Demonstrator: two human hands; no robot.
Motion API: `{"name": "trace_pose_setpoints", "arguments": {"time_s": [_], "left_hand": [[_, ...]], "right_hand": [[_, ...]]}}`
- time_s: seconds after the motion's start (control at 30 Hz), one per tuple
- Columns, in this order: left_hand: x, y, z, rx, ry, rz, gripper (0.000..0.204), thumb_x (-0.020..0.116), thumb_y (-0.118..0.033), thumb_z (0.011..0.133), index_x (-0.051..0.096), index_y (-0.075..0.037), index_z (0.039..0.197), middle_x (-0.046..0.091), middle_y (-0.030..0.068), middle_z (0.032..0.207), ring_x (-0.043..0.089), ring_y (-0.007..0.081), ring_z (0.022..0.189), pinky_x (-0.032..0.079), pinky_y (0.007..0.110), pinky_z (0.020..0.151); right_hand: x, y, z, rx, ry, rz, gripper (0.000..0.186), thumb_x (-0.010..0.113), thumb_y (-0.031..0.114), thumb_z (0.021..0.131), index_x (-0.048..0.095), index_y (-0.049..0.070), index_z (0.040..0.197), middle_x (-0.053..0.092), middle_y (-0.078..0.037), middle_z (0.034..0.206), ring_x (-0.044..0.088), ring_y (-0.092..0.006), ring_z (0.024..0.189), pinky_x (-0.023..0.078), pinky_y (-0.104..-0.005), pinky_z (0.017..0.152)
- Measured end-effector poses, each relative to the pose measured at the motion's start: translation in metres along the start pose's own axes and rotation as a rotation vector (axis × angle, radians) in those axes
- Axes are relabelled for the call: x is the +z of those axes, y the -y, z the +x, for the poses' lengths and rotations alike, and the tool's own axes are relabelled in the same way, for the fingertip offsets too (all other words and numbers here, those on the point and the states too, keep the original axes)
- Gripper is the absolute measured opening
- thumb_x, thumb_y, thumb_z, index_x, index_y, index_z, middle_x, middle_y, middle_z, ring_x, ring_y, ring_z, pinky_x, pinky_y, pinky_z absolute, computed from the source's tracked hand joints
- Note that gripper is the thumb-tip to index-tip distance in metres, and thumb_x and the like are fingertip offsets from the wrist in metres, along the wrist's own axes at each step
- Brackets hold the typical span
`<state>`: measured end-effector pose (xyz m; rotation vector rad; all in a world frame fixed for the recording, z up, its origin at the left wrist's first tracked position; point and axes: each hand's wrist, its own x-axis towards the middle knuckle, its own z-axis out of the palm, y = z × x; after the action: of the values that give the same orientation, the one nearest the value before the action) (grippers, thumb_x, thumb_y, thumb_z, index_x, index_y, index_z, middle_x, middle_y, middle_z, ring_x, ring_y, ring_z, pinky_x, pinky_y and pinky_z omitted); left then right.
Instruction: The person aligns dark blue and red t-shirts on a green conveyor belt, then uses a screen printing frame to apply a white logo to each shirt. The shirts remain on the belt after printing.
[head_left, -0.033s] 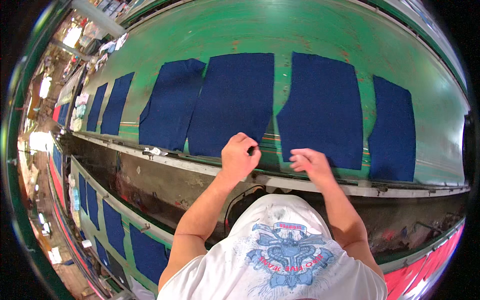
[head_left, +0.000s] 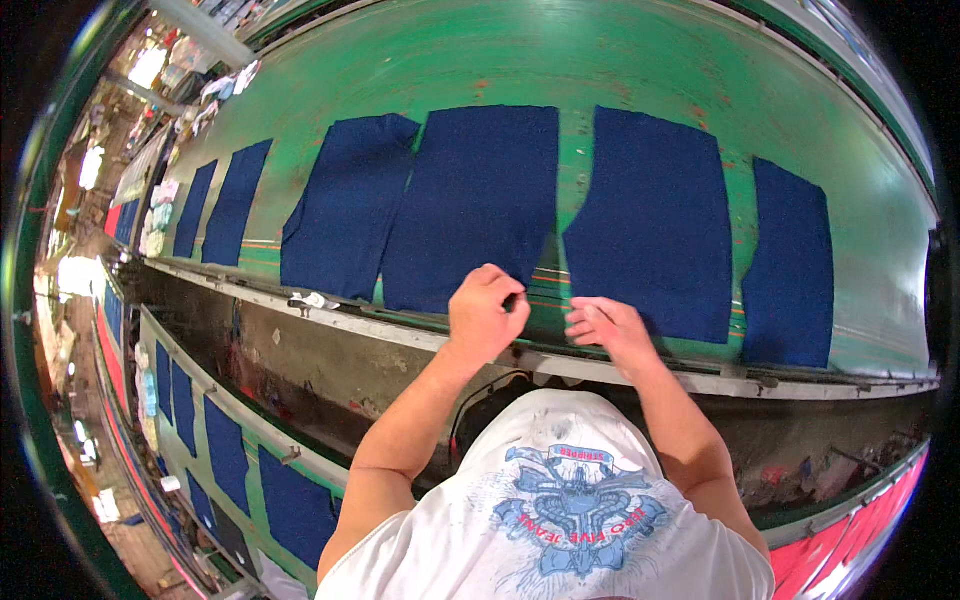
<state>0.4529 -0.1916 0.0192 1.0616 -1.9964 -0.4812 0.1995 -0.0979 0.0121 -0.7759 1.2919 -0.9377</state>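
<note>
Several navy fabric pieces lie flat along a green table (head_left: 520, 50). My left hand (head_left: 487, 310) is curled closed at the lower right part of the middle piece (head_left: 470, 190); what its fingers hold, if anything, is hidden. Beside it, my right hand (head_left: 605, 325) has bent fingers drawn together at the lower left corner of the notched piece (head_left: 650, 220); I cannot make out whether cloth is between them. A narrow piece (head_left: 788, 260) lies farther right, and a creased one (head_left: 345, 200) to the left.
A metal rail (head_left: 230, 282) runs along the near edge, with a small white object (head_left: 312, 300) on it. Another green table with navy pieces (head_left: 225, 450) is at lower left, a red surface (head_left: 840, 530) at lower right. Pale cloth stacks (head_left: 160, 210) sit at the far left.
My right hand has moved slightly left and its fingertips are closer to the notched piece's corner. My left hand has shifted a little to the right.
</note>
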Motion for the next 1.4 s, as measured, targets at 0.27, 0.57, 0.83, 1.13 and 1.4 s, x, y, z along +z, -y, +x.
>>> {"name": "trace_pose_setpoints", "arguments": {"time_s": [0.27, 0.57, 0.83, 1.13, 1.4], "left_hand": [[-0.030, 0.083, -0.012, 0.047, -0.081, -0.045, 0.069, 0.087, -0.013, 0.073, 0.070, -0.008, 0.139, 0.071, 0.0166, 0.133, 0.065, 0.0406, 0.128, 0.048, 0.054, 0.112], [-0.148, 0.148, 0.058, -0.192, -0.515, -0.282, 0.049, 0.058, 0.022, 0.075, 0.083, 0.000, 0.112, 0.081, 0.0094, 0.110, 0.076, 0.0212, 0.109, 0.058, 0.034, 0.104], [-0.190, 0.028, 0.167, 0.317, -0.530, -0.630, 0.035, 0.066, 0.018, 0.093, 0.078, 0.006, 0.124, 0.078, 0.0139, 0.115, 0.073, 0.0179, 0.099, 0.058, 0.030, 0.087], [-0.086, -0.057, 0.266, -0.113, -0.171, -0.787, 0.026, 0.069, 0.000, 0.107, 0.083, 0.000, 0.129, 0.068, -0.0024, 0.086, 0.067, 0.0090, 0.072, 0.053, 0.026, 0.065], [-0.038, -0.087, 0.190, -0.075, -0.321, -0.764, 0.034, 0.062, 0.005, 0.107, 0.075, 0.008, 0.137, 0.077, 0.0129, 0.114, 0.077, 0.0194, 0.097, 0.063, 0.035, 0.094]], "right_hand": [[0.114, 0.055, 0.111, -0.009, -0.034, 0.200, 0.018, 0.075, 0.026, 0.110, 0.072, 0.009, 0.103, 0.079, -0.006, 0.098, 0.075, -0.0169, 0.084, 0.063, -0.0369, 0.073], [0.071, 0.132, 0.020, -0.514, -0.127, 0.075, 0.006, 0.077, 0.013, 0.102, 0.073, 0.008, 0.102, 0.066, 0.007, 0.087, 0.053, -0.0015, 0.073, 0.041, -0.0239, 0.065], [-0.025, 0.222, -0.084, -1.136, -0.289, 0.164, 0.023, 0.069, 0.009, 0.110, 0.071, -0.001, 0.131, 0.078, -0.016, 0.126, 0.077, -0.0266, 0.114, 0.061, -0.0447, 0.106], [-0.133, 0.280, -0.037, -0.829, -0.646, -0.219, 0.020, 0.073, 0.024, 0.111, 0.074, 0.008, 0.099, 0.067, 0.003, 0.093, 0.061, -0.0092, 0.083, 0.054, -0.0281, 0.085], [-0.194, 0.247, -0.101, -0.996, -0.699, -0.106, 0.013, 0.073, 0.019, 0.111, 0.078, 0.008, 0.108, 0.068, 0.007, 0.095, 0.056, -0.0032, 0.085, 0.043, -0.0237, 0.078]]}}
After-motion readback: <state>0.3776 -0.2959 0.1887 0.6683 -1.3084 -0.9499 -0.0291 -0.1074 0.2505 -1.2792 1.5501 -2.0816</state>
